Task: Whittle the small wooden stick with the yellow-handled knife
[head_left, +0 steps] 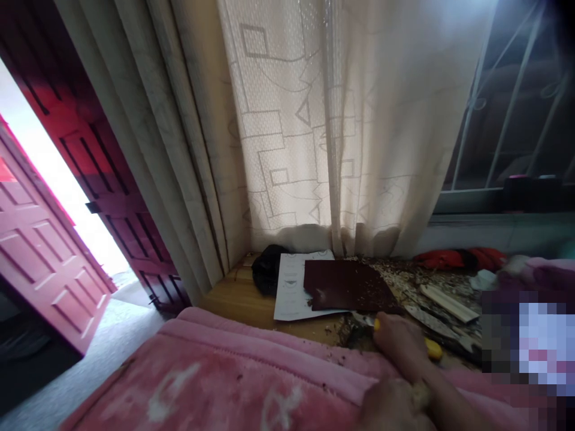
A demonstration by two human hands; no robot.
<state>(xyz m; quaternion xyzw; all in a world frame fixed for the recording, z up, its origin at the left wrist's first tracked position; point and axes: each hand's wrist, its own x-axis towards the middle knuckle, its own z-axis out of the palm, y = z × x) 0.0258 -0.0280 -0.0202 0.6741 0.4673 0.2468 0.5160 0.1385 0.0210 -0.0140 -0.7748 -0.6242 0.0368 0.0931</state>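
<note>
Right hand [401, 339] grips yellow handle [433, 349], nearside of brown board [345, 284] (left hand [390, 404]: hold unclear); best kept firm

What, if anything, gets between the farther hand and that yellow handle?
Nothing visible: the farther hand is wrapped around the yellow handle, with yellow showing on both sides of the grip. The nearer hand is lower in the picture, not between.

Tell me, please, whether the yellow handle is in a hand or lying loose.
In a hand: it closes around the yellow handle, which shows on both sides.
</note>
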